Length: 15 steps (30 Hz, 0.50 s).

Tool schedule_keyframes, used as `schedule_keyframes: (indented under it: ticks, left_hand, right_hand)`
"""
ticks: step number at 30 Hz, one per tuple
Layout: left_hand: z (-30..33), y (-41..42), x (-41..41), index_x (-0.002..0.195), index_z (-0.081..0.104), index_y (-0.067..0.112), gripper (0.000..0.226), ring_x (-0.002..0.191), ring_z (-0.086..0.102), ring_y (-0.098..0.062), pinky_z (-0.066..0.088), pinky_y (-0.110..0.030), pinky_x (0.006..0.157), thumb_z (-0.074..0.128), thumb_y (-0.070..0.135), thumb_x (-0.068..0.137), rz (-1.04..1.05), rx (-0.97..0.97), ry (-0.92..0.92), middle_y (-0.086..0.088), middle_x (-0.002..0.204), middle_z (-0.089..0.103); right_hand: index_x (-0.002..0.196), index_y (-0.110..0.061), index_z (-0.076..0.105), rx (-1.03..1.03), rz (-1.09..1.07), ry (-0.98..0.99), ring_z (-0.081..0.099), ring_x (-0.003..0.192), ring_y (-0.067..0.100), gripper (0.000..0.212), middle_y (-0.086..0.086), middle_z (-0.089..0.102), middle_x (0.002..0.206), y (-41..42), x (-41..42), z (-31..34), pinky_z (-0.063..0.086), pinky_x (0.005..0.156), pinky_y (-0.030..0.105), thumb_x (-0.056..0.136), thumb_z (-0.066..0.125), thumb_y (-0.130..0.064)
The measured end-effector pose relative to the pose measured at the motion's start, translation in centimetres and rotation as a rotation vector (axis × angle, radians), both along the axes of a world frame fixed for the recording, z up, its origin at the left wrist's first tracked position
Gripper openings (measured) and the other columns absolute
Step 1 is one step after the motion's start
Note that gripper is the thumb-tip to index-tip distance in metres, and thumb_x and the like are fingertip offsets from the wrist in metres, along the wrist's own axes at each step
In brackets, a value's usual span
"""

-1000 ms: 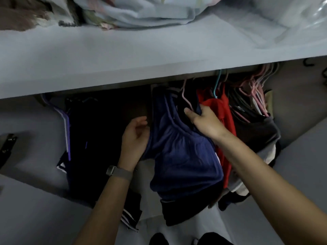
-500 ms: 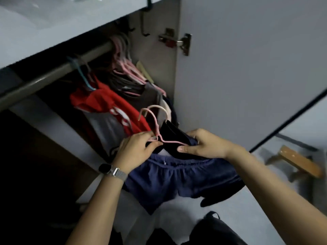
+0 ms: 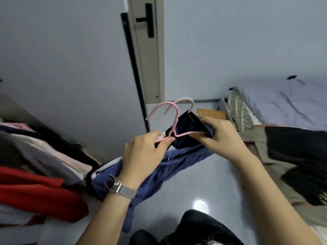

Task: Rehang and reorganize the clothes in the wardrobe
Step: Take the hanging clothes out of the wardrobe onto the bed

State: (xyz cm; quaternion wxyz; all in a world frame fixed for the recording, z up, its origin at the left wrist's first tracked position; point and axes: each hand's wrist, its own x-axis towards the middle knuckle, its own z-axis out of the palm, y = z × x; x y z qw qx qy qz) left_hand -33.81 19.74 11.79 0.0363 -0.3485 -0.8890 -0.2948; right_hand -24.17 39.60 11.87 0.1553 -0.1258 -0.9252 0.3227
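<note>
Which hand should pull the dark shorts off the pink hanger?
Probably the right hand. It already pinches the dark shorts at the end of the pink hanger, so it could slide them off. The left hand grips the hanger near its neck and can steady it.

The single head-worn camera is looking forward and steeply down, sitting close above both hands, taking in floor (image 3: 208,174) and door (image 3: 70,68).
</note>
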Motion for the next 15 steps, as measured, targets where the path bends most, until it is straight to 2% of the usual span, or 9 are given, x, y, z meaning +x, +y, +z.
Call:
schedule_keyframes:
  ticks: [2,4,6,8,12,14,15]
  left_hand:
    - [0.4,4.7,1.7,0.059,0.027,0.017,0.052,0.059,0.040,-0.033,0.031,-0.035,0.052,0.047,0.059,0.083,-0.052,-0.031,0.002,-0.003,0.050,0.038]
    - [0.7,9.5,3.6,0.058,0.026,0.019,0.053,0.059,0.039,-0.031,0.029,-0.034,0.052,0.045,0.060,0.084,-0.115,-0.069,0.011,-0.001,0.050,0.038]
    - [1.2,14.3,5.6,0.058,0.026,0.020,0.052,0.058,0.040,-0.030,0.028,-0.033,0.051,0.045,0.061,0.085,-0.212,-0.077,0.021,0.000,0.050,0.038]
    - [1.5,18.7,7.0,0.056,0.025,0.022,0.052,0.054,0.038,-0.026,0.023,-0.032,0.048,0.046,0.059,0.085,-0.317,-0.065,0.014,0.002,0.049,0.037]
    - [1.9,26.6,9.4,0.056,0.030,0.021,0.052,0.052,0.041,-0.024,0.024,-0.032,0.047,0.045,0.059,0.087,-0.531,-0.039,-0.059,0.002,0.048,0.039]
    - [1.8,30.2,10.4,0.057,0.031,0.021,0.050,0.052,0.042,-0.023,0.027,-0.033,0.049,0.047,0.057,0.088,-0.653,-0.030,-0.107,0.002,0.049,0.040]
    - [1.7,32.1,11.0,0.057,0.032,0.021,0.049,0.053,0.044,-0.023,0.029,-0.033,0.050,0.046,0.056,0.089,-0.711,-0.036,-0.114,0.002,0.051,0.042]
  right_hand:
    - [0.087,-0.023,0.061,0.019,-0.106,0.030,0.060,0.070,0.016,0.030,-0.005,0.063,0.073,3.3,3.1,-0.6,0.048,0.062,0.042,0.079,0.055,-0.050]
    - [0.085,-0.017,0.060,0.014,-0.189,0.078,0.057,0.069,0.020,0.030,-0.002,0.061,0.073,6.6,6.3,-0.7,0.048,0.063,0.044,0.081,0.054,-0.046]
    - [0.093,-0.015,0.063,-0.034,-0.266,0.133,0.061,0.080,0.016,0.023,-0.006,0.065,0.084,10.0,9.9,-0.4,0.050,0.073,0.039,0.084,0.062,-0.036]
    - [0.103,-0.019,0.065,-0.099,-0.328,0.163,0.062,0.090,0.005,0.022,-0.015,0.066,0.094,13.5,13.6,0.3,0.048,0.082,0.027,0.084,0.067,-0.030]
    - [0.109,-0.023,0.066,-0.180,-0.435,0.192,0.062,0.101,0.001,0.022,-0.015,0.068,0.104,19.6,19.8,2.6,0.048,0.090,0.025,0.091,0.055,-0.030]
    - [0.111,-0.032,0.062,-0.226,-0.454,0.251,0.060,0.101,-0.006,0.022,-0.026,0.066,0.105,21.8,20.8,3.9,0.045,0.088,0.014,0.092,0.053,-0.025]
    - [0.110,-0.031,0.062,-0.248,-0.443,0.274,0.061,0.097,-0.005,0.021,-0.025,0.067,0.103,22.7,20.7,4.5,0.044,0.086,0.012,0.094,0.051,-0.022]
